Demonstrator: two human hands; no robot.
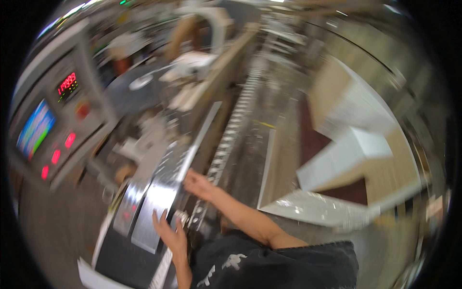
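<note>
My left hand (172,238) is open, its fingers spread at the lower part of a shiny metal plate (156,204) on the machine's bed. Whether the fingertips press on the plate or hover just above it is unclear. Farther along, my right hand (198,185) has its fingers closed at the near end of a long, narrow, pale strip (204,127). This strip slants away beside the machine's guide. Blur softens the right fingertips, and its thumb is partly hidden. Near my left hand is a round metal knob (181,217).
A control panel (72,115) with a screen and lit red buttons stands at the left. Right of my hands runs a toothed conveyor track (233,127). Wood-toned panels (394,178) and white boxlike pieces (337,156) are stacked at the right. A dark surface (127,255) lies near the plate.
</note>
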